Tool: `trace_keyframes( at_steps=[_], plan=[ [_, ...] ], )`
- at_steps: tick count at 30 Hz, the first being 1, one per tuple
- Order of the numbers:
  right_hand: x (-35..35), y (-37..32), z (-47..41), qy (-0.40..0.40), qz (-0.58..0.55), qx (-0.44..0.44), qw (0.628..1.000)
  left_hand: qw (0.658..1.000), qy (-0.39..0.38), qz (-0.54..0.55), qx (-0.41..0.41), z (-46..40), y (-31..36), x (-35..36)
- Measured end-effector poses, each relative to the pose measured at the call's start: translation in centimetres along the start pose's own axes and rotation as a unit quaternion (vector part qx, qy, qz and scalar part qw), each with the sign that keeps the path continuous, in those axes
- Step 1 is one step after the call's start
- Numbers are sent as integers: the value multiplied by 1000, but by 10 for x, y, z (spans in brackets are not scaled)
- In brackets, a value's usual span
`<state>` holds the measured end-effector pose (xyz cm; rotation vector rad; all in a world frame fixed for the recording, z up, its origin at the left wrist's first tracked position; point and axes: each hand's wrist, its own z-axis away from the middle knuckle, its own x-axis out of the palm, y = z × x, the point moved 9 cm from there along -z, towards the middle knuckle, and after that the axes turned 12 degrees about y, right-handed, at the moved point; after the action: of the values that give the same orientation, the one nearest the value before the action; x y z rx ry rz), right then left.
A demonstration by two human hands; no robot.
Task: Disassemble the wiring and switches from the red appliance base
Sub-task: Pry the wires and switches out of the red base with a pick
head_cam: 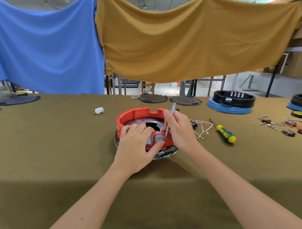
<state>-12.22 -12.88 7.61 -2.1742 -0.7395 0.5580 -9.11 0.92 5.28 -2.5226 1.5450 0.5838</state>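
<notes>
Red appliance base (137, 113) at frame centre on olive-covered counter (57, 140). Left hand (137, 148) grips front wall beside grey switches (159, 138). Right hand (180, 130) pinches thin metal tool (171, 110), tip at switch edge. Green-yellow screwdriver (225, 133) right of loose white wires (201, 130).

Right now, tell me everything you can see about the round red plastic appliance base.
The round red plastic appliance base sits upright on the olive tablecloth, its notched rim open at the top. A dark perforated plate lies inside. Two grey rocker switches face the person. The left hand grips its near wall; the right hand works a thin metal tool beside a switch.
</notes>
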Motion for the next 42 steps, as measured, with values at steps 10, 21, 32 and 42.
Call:
trace_keyframes(
  at_steps=[10,21,32,42],
  plan=[
    [-5,2,7,64,-51,26,996,1000,-8,1,-3,-1,0,-1],
    [-7,2,15,78,-116,45,989,1000,-6,-1,-6,-1,0,-3],
    [-8,3,16,96,-109,69,987,1000,-16,-2,-6,-1,1,-3],
    [-8,4,22,127,-119,60,983,1000,-9,2,-6,-1,-1,-2]
  ],
)
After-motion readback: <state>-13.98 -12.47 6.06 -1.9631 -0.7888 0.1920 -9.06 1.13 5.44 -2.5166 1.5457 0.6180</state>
